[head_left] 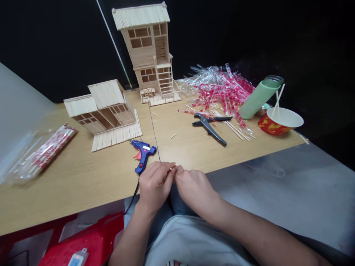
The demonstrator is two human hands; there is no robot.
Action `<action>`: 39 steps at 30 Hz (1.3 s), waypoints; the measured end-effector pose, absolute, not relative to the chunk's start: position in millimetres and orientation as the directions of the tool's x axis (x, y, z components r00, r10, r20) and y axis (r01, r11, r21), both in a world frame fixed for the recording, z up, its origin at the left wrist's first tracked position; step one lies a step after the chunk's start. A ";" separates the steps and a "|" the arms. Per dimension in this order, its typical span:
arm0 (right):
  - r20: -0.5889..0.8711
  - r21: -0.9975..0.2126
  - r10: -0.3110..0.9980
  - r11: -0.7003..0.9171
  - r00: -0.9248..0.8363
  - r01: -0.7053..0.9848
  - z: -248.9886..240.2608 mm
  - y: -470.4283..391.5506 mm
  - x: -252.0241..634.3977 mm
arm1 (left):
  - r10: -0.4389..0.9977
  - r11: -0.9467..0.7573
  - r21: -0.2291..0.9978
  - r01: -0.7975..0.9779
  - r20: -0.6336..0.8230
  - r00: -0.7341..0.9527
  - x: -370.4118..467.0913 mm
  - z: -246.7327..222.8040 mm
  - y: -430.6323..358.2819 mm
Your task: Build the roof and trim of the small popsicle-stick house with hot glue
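Note:
My left hand (155,181) and my right hand (192,184) meet at the table's front edge, fingertips touching. Pinched between my left thumb and forefinger is a small pale stick piece (172,168), mostly covered by the fingers. The right hand is closed like a fist; whatever it grips is hidden. Just beyond the left hand lies a blue glue gun (144,150) with a red trigger. Farther off stand a low stick-built house (107,96) and a tall two-storey stick house (141,16) with a ladder. Black cutters (209,129) rest to the right.
Red-and-clear wrappers (219,87) are heaped at the back right, with loose sticks (235,129) by them. A green bottle (257,99) leans beside a red paper bowl (273,127). Packaged chopsticks (51,149) lie left. A red stool (91,236) is below the table (83,184).

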State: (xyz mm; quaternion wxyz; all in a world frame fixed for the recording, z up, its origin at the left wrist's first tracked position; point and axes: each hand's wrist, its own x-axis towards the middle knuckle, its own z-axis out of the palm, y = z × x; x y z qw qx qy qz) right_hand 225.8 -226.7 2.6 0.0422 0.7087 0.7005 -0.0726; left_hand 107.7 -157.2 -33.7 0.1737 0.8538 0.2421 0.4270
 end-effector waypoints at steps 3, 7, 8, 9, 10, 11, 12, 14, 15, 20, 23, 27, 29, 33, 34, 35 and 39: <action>-0.185 -0.046 0.983 -0.002 -0.007 0.999 5.9 -225.2 226.2 | 0.531 -0.840 0.493 0.227 0.663 0.528 107.3 -35.4 -159.0; -0.186 -0.036 0.983 -0.002 -0.005 0.999 6.2 -219.5 228.3 | 0.611 -0.790 0.529 0.311 0.633 0.475 110.0 -33.8 -152.6; -0.187 -0.033 0.982 -0.009 0.003 0.999 5.5 -217.9 228.8 | 0.628 -0.777 0.536 0.330 0.622 0.468 111.1 -32.7 -149.8; -0.190 -0.032 0.982 -0.017 0.010 0.999 4.7 -216.4 229.3 | 0.639 -0.768 0.541 0.343 0.613 0.465 112.3 -31.5 -146.9; -0.194 -0.033 0.981 -0.024 0.017 0.999 3.8 -215.1 229.8 | 0.646 -0.762 0.545 0.349 0.604 0.467 113.4 -30.3 -144.1; -0.198 -0.036 0.980 -0.030 0.022 0.999 3.0 -214.1 230.3 | 0.648 -0.760 0.548 0.350 0.598 0.472 114.3 -29.2 -141.6; -0.203 -0.040 0.979 -0.036 0.027 0.999 2.2 -213.3 230.6 | 0.647 -0.761 0.549 0.347 0.595 0.477 115.0 -28.3 -139.6; -0.211 -0.047 0.977 -0.048 0.037 0.998 1.2 -212.6 231.0 | 0.638 -0.767 0.545 0.338 0.594 0.489 115.4 -27.1 -137.7; -0.213 -0.049 0.976 -0.054 0.042 0.997 0.9 -212.6 231.0 | 0.634 -0.770 0.544 0.333 0.594 0.495 115.0 -26.7 -137.9; -0.235 -0.079 0.972 -0.044 0.025 0.996 1.1 -212.6 229.1 | 0.595 -0.796 0.532 0.289 0.597 0.538 110.0 -26.9 -144.9; -0.235 -0.088 0.972 -0.047 0.025 0.995 1.8 -210.8 227.8 | 0.590 -0.799 0.528 0.287 0.601 0.539 108.3 -27.6 -145.9; -0.220 -0.080 0.975 -0.055 0.036 0.995 2.5 -206.6 228.4 | 0.665 -0.743 0.570 0.351 0.565 0.489 110.5 -27.0 -138.6; -0.216 -0.073 0.976 -0.055 0.038 0.996 2.3 -204.1 229.5 | 0.693 -0.718 0.587 0.375 0.550 0.465 112.2 -25.7 -133.6; -0.228 -0.069 0.973 -0.059 0.042 0.996 1.6 -199.8 231.2 | 0.705 -0.704 0.603 0.374 0.532 0.469 113.0 -23.4 -127.0; -0.236 -0.071 0.971 -0.063 0.045 0.995 1.4 -199.2 231.2 | 0.703 -0.705 0.604 0.371 0.530 0.474 112.6 -23.2 -126.4; -0.243 -0.072 0.969 -0.070 0.051 0.995 1.3 -198.8 231.0 | 0.701 -0.707 0.603 0.370 0.529 0.477 112.1 -23.2 -126.0; -0.260 -0.072 0.962 -0.099 0.078 0.992 0.3 -198.6 228.6 | 0.699 -0.709 0.601 0.369 0.534 0.475 110.2 -24.0 -126.0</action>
